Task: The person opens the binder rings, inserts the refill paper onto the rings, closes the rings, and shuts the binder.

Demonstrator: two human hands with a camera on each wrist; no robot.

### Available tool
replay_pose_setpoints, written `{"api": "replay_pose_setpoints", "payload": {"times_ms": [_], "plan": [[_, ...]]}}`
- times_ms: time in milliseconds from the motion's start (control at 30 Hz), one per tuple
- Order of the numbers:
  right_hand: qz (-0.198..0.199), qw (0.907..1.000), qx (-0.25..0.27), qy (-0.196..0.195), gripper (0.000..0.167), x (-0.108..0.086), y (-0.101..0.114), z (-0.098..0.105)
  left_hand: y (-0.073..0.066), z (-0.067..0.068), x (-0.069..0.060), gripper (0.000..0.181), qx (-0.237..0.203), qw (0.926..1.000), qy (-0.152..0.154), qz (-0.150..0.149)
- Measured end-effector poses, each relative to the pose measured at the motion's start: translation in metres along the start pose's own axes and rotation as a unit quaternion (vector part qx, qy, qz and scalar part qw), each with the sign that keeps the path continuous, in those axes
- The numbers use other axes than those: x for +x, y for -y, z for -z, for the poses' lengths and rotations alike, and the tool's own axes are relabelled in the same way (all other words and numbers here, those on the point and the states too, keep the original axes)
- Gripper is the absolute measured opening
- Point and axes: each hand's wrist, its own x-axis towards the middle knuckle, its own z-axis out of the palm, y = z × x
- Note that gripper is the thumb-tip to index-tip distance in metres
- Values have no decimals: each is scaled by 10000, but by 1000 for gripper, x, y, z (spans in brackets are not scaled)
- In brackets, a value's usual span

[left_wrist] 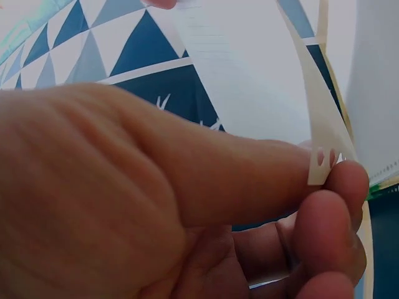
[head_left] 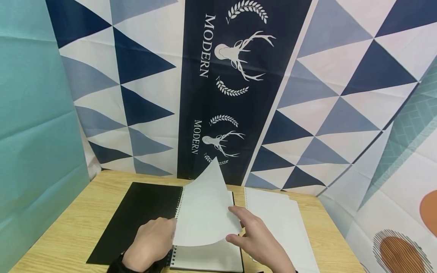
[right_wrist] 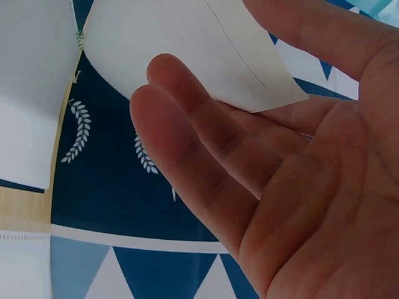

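Observation:
My left hand [head_left: 151,240] pinches the punched edge of a white loose-leaf sheet [head_left: 205,212] between thumb and finger; the holes show in the left wrist view. The sheet is raised and bowed above an open ring-bound notebook [head_left: 208,259]. Its black cover [head_left: 146,216] lies spread to the left. My right hand [head_left: 254,235] is at the sheet's right edge, thumb and fingers apart. In the right wrist view, the sheet's corner [right_wrist: 268,93] lies against relaxed fingers [right_wrist: 181,143]. Part of the ring spine is hidden behind the left hand and sheet.
A stack of white punched sheets [head_left: 283,223] lies right of the notebook on the wooden table [head_left: 68,223]. Behind the table hangs a patterned cloth [head_left: 146,94] with triangles and deer heads. A teal cloth [head_left: 34,132] hangs at the left.

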Motion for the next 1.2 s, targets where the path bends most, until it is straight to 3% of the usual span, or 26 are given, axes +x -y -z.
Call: {"api": "replay_pose_setpoints", "payload": {"times_ms": [300,567,1200], "plan": [[-221,9996,-153,38,66,4,-2,-3,6,-5,3,16,-219,9995,230,57],[-254,9995,-115,180,66,5,-3,-4,8,-7,5,20,-126,9994,305,51],[-213,9991,-353,15,66,2,6,-5,7,-7,4,15,19,9991,418,114]]}}
